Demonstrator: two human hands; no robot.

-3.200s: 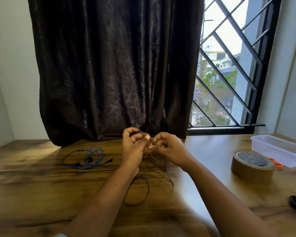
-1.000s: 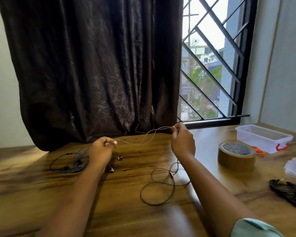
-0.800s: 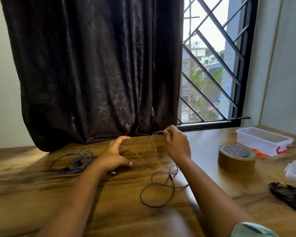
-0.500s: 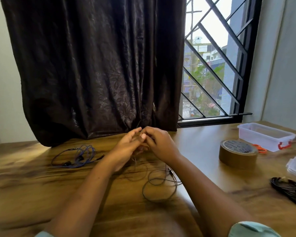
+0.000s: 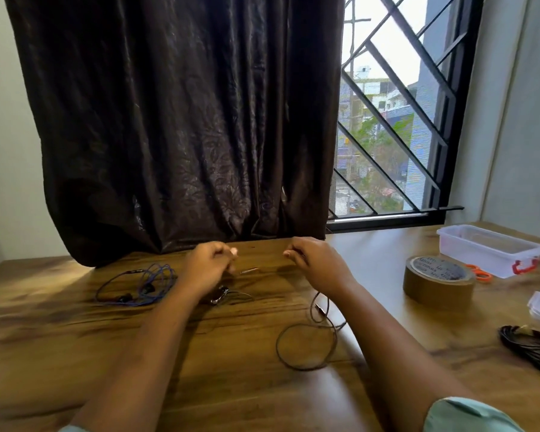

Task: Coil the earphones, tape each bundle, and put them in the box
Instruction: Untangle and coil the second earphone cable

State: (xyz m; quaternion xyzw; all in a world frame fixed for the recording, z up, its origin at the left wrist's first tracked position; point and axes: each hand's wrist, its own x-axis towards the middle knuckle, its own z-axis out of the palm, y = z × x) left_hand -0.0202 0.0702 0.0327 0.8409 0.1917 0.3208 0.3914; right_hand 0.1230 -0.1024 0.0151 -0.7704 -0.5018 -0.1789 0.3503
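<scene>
Both hands hovered apart above the wooden table (image 5: 75,353), fingers curled. A dark earphone cable (image 5: 306,366) rose from its loop on the table into the right hand (image 5: 320,266), which gripped it. Whether the left hand (image 5: 208,269) pinched anything was too blurred to tell. Blue earphones (image 5: 138,285) lay to its left. A tape roll (image 5: 438,280), orange scissors (image 5: 480,274) and a clear box (image 5: 490,249) sat to the right.

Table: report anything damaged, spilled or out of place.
Nothing stands out. The blue earphones and the dark earphones are loose and untaped on the table, as expected mid-task; the tape roll and box look intact.
</scene>
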